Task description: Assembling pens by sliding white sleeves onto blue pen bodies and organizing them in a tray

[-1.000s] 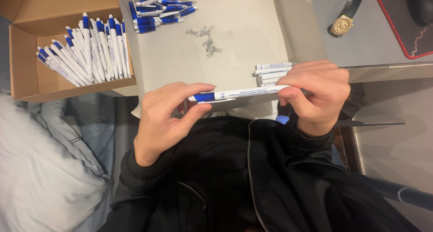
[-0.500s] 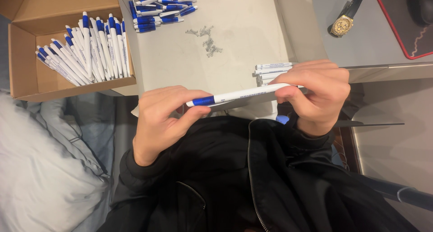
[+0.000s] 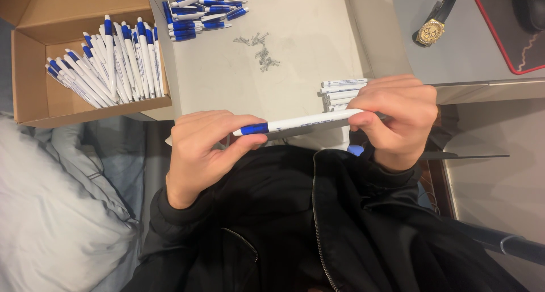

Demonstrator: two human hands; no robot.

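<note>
A white pen with a blue grip [image 3: 298, 122] is held level between both hands, just above the near edge of a white tray-like box [image 3: 306, 53]. My left hand [image 3: 204, 147] pinches the blue end with fingers curled. My right hand [image 3: 397, 116] closes over the white end. Behind the right hand lies a small stack of white pen barrels [image 3: 340, 93]. A cluster of small metal springs [image 3: 260, 48] sits in the box's middle, and a heap of blue-and-white pen parts [image 3: 198, 13] lies at its far edge.
A cardboard box [image 3: 34, 93] at the left holds several finished blue-and-white pens [image 3: 108, 62]. A gold wristwatch [image 3: 431, 28] lies on the grey desk at the upper right, beside a red-edged mat [image 3: 511, 36]. Grey-white bedding [image 3: 51, 224] fills the lower left.
The pen has tilted slightly, its blue end dipping toward my left hand. Both hands stay in nearly the same place.
</note>
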